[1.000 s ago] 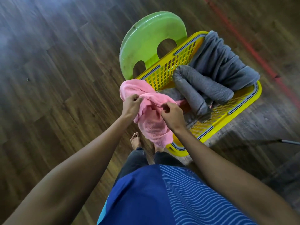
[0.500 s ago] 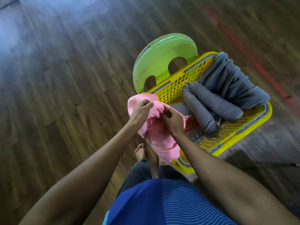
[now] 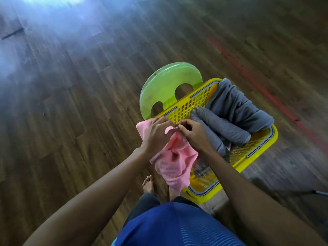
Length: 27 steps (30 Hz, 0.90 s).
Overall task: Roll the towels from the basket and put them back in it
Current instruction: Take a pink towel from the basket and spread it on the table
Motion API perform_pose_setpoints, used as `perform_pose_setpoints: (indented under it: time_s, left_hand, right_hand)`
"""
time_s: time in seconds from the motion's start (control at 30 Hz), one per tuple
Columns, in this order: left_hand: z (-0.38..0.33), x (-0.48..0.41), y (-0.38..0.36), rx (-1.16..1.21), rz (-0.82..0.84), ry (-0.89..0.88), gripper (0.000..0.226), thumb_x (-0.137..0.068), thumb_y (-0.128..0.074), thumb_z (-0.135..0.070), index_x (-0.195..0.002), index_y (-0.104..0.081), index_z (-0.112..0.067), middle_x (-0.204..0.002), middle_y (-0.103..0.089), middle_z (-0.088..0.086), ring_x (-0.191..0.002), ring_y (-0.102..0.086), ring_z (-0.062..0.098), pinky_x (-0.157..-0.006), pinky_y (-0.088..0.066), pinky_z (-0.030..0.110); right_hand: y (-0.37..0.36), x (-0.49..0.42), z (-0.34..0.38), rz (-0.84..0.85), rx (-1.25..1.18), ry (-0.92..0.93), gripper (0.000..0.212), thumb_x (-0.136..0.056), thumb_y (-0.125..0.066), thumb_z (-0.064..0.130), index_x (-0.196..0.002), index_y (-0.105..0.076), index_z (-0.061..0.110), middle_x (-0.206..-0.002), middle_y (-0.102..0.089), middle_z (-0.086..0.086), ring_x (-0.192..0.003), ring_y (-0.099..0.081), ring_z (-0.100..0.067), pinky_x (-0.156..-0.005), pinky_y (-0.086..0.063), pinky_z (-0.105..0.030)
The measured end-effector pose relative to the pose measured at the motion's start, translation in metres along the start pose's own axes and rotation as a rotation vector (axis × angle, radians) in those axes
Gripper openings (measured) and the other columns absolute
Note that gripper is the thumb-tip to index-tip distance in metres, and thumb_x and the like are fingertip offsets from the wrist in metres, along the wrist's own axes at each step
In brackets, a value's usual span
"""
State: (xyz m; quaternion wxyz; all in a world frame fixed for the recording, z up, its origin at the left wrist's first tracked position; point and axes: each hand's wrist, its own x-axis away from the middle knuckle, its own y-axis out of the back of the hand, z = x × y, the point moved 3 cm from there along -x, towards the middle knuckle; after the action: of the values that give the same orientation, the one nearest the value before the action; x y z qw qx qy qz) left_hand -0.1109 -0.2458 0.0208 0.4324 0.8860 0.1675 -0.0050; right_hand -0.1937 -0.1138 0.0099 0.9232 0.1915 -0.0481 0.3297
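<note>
A pink towel [image 3: 174, 164] hangs crumpled in front of me, above the near left corner of the yellow basket [image 3: 260, 150]. My left hand [image 3: 156, 134] grips its upper left part. My right hand [image 3: 194, 134] pinches its top edge right beside the left hand. Inside the basket lie grey towels [image 3: 230, 112], two of them rolled lengthwise and one bunched at the far end.
The basket sits on a green plastic stool [image 3: 165, 87] on a dark wooden floor. A red line [image 3: 257, 80] crosses the floor at the right. My bare feet [image 3: 148, 183] stand just below the towel. A thin metal leg shows at the right edge.
My hands have drawn together at the towel's top edge, and the towel is lifted clear of the basket. The camera view has shifted, so basket and stool sit lower in frame.
</note>
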Motion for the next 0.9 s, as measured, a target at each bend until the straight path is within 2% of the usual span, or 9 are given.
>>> perform_pose_setpoints:
  time_s: [0.1, 0.2, 0.37, 0.43, 0.53, 0.6, 0.73, 0.83, 0.9]
  left_hand:
    - [-0.014, -0.01, 0.012, 0.105, -0.026, 0.086, 0.007, -0.086, -0.066, -0.014, -0.084, -0.072, -0.014, -0.08, -0.07, -0.004, -0.074, -0.059, 0.007, -0.074, -0.049, 0.033]
    - [-0.022, -0.012, 0.017, 0.188, 0.0, 0.119, 0.011, -0.085, -0.067, -0.012, -0.092, -0.074, -0.013, -0.085, -0.071, -0.004, -0.077, -0.061, 0.006, -0.073, -0.047, 0.021]
    - [-0.028, -0.015, 0.024, 0.282, -0.043, 0.177, 0.006, -0.088, -0.069, -0.017, -0.092, -0.072, -0.013, -0.08, -0.07, -0.003, -0.075, -0.064, 0.011, -0.069, -0.048, 0.027]
    - [-0.031, -0.015, 0.027, 0.298, -0.051, 0.191, 0.004, -0.089, -0.066, -0.013, -0.09, -0.069, -0.014, -0.075, -0.067, -0.006, -0.072, -0.06, 0.008, -0.067, -0.045, 0.024]
    - [-0.038, -0.015, 0.036, 0.293, -0.069, 0.169, 0.007, -0.09, -0.06, -0.008, -0.086, -0.063, -0.012, -0.07, -0.059, -0.004, -0.068, -0.05, 0.01, -0.066, -0.04, 0.026]
    - [-0.039, -0.017, 0.044, 0.289, -0.09, 0.17, 0.008, -0.091, -0.057, -0.004, -0.085, -0.061, -0.008, -0.068, -0.056, -0.001, -0.067, -0.047, 0.012, -0.066, -0.039, 0.031]
    - [-0.039, -0.014, 0.048, 0.183, -0.087, 0.107, 0.007, -0.09, -0.056, -0.004, -0.086, -0.061, -0.006, -0.072, -0.054, -0.004, -0.07, -0.049, 0.016, -0.066, -0.038, 0.03]
    - [-0.035, -0.004, 0.041, 0.15, -0.098, 0.069, 0.008, -0.09, -0.054, -0.008, -0.093, -0.061, -0.009, -0.085, -0.058, -0.002, -0.08, -0.055, 0.02, -0.073, -0.048, 0.036]
    - [-0.037, -0.001, 0.039, 0.143, -0.045, 0.008, 0.023, -0.087, -0.057, -0.011, -0.11, -0.062, -0.011, -0.099, -0.062, 0.002, -0.094, -0.059, 0.023, -0.084, -0.05, 0.038]
  right_hand:
    - [0.012, -0.006, 0.016, 0.009, -0.025, 0.001, 0.009, -0.089, -0.066, 0.016, -0.095, -0.063, 0.021, -0.081, -0.067, -0.001, -0.077, -0.063, -0.014, -0.07, -0.051, -0.025]
    - [0.021, -0.009, 0.03, 0.023, -0.089, -0.026, 0.017, -0.088, -0.068, 0.01, -0.096, -0.059, 0.022, -0.079, -0.064, -0.015, -0.073, -0.06, -0.016, -0.066, -0.05, -0.03]
    - [0.03, -0.007, 0.054, 0.163, -0.22, -0.045, 0.026, -0.085, -0.069, 0.001, -0.101, -0.058, 0.018, -0.081, -0.062, -0.011, -0.076, -0.06, -0.014, -0.07, -0.05, -0.025]
    - [0.036, -0.007, 0.056, 0.135, 0.012, 0.006, 0.022, -0.081, -0.068, -0.004, -0.096, -0.063, 0.011, -0.081, -0.064, -0.009, -0.077, -0.06, -0.015, -0.071, -0.048, -0.026]
    - [0.043, -0.004, 0.046, -0.1, 0.433, 0.057, 0.018, -0.071, -0.063, -0.005, -0.085, -0.07, 0.004, -0.086, -0.064, -0.013, -0.084, -0.061, -0.028, -0.069, -0.039, -0.027]
    - [0.048, 0.002, 0.036, -0.211, 0.469, 0.018, 0.016, -0.071, -0.064, -0.001, -0.085, -0.07, 0.006, -0.087, -0.057, -0.011, -0.083, -0.059, -0.031, -0.068, -0.035, -0.025]
    - [0.055, 0.013, 0.032, -0.272, 0.554, -0.026, 0.01, -0.074, -0.065, 0.008, -0.083, -0.068, 0.012, -0.088, -0.06, -0.008, -0.081, -0.062, -0.028, -0.07, -0.05, -0.033]
    - [0.055, 0.018, 0.045, -0.28, 0.377, -0.029, 0.018, -0.074, -0.063, 0.004, -0.081, -0.075, 0.014, -0.082, -0.073, -0.007, -0.076, -0.067, -0.021, -0.073, -0.055, -0.033]
    - [0.055, 0.022, 0.053, -0.274, 0.166, -0.059, 0.026, -0.077, -0.059, 0.0, -0.084, -0.077, 0.016, -0.082, -0.075, -0.006, -0.076, -0.069, -0.019, -0.077, -0.058, -0.037]
